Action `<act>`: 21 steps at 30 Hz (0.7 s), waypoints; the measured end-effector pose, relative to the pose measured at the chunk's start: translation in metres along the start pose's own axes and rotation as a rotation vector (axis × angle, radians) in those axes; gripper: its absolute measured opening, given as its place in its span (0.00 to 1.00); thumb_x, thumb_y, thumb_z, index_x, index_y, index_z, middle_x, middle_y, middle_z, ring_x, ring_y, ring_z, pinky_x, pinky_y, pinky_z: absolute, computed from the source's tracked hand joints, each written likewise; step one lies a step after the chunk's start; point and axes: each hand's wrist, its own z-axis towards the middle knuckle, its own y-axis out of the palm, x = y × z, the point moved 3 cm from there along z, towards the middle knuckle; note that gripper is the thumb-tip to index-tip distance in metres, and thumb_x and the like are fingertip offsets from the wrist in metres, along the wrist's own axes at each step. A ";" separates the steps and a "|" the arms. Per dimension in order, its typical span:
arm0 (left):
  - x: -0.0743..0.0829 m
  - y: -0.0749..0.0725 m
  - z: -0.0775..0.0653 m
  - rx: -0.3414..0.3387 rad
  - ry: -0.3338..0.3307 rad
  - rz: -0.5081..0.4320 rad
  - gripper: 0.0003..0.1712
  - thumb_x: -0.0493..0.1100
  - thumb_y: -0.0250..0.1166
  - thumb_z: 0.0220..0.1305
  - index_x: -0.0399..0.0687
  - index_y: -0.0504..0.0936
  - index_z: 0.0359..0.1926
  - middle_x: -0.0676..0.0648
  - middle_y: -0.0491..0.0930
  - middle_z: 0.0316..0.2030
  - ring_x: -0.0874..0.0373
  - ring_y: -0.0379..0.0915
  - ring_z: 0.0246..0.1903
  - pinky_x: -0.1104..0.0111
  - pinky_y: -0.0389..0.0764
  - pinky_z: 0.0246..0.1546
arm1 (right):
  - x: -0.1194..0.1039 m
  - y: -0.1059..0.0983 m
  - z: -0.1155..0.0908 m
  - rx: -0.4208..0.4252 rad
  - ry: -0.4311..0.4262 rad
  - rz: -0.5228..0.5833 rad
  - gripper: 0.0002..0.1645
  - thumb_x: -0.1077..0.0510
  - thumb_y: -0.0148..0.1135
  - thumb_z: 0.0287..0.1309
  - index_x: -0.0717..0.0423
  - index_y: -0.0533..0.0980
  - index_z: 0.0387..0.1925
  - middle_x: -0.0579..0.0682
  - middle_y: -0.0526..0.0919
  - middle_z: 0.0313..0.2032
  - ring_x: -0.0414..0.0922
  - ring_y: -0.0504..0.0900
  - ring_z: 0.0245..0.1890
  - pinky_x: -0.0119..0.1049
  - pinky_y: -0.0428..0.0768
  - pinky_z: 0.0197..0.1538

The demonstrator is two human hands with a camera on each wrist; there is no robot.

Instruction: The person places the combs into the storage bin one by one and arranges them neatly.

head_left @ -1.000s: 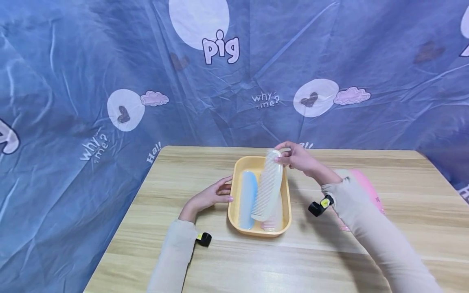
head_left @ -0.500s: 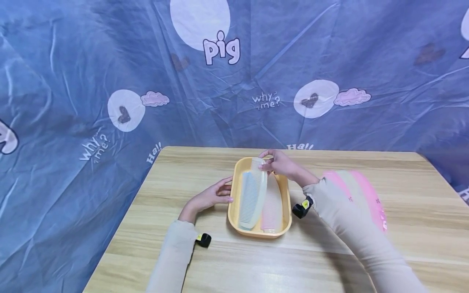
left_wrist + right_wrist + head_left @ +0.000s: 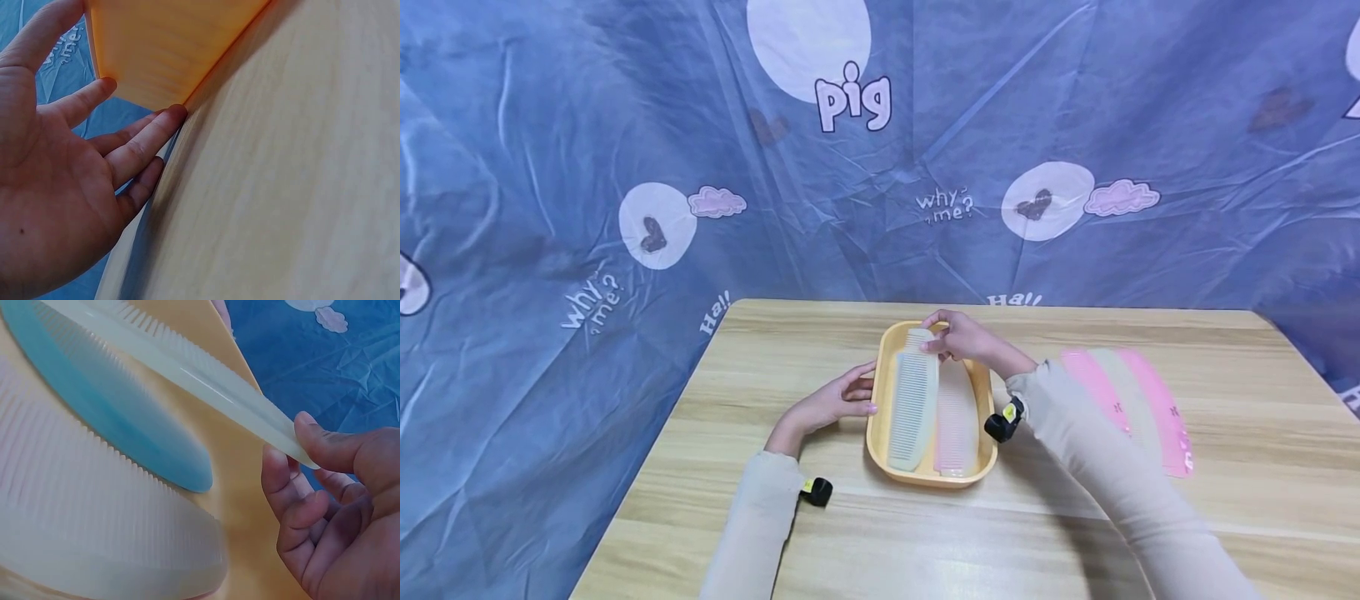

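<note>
My right hand (image 3: 964, 337) pinches the far end of a pale green comb (image 3: 917, 408) between thumb and fingers. In the right wrist view the comb slants over a blue comb (image 3: 125, 419), which lies in the yellow tray (image 3: 992, 425). On the tray's right side rests a whitish comb with pink tones (image 3: 957, 421). My left hand (image 3: 831, 400) is at the tray's left wall, fingers extended. The left wrist view shows its fingertips right at the tray's outer wall (image 3: 162, 50) and its palm holding nothing.
To the right of the tray, two pink combs (image 3: 1157, 408) and a pale green one (image 3: 1123, 383) lie on the wooden table (image 3: 925, 533). Behind the table hangs a blue printed cloth (image 3: 850, 242). A black wrist camera (image 3: 1002, 421) overlaps the tray's right edge.
My right hand has moved left and slightly down with the pale green comb, from over the tray's middle to over the blue comb. The left hand stays at the tray.
</note>
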 end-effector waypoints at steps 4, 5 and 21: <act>0.001 0.001 0.000 -0.002 -0.005 0.009 0.48 0.41 0.64 0.64 0.51 0.46 0.76 0.35 0.57 0.71 0.41 0.57 0.70 0.54 0.65 0.69 | 0.001 -0.003 0.000 -0.014 0.025 0.002 0.28 0.64 0.62 0.60 0.66 0.64 0.59 0.44 0.76 0.20 0.40 0.77 0.21 0.26 0.65 0.21; 0.001 0.001 0.000 -0.003 -0.003 0.010 0.48 0.41 0.64 0.64 0.51 0.46 0.76 0.35 0.57 0.71 0.41 0.57 0.70 0.54 0.65 0.69 | 0.002 -0.003 0.000 -0.023 0.028 0.008 0.29 0.65 0.62 0.59 0.66 0.64 0.60 0.44 0.76 0.21 0.39 0.77 0.21 0.26 0.65 0.21; 0.000 0.000 -0.001 -0.006 -0.004 -0.010 0.48 0.41 0.65 0.64 0.51 0.46 0.76 0.34 0.58 0.70 0.40 0.58 0.69 0.55 0.66 0.68 | -0.003 0.003 0.006 -0.089 -0.027 -0.133 0.32 0.75 0.61 0.50 0.72 0.64 0.59 0.50 0.74 0.27 0.39 0.77 0.23 0.31 0.81 0.30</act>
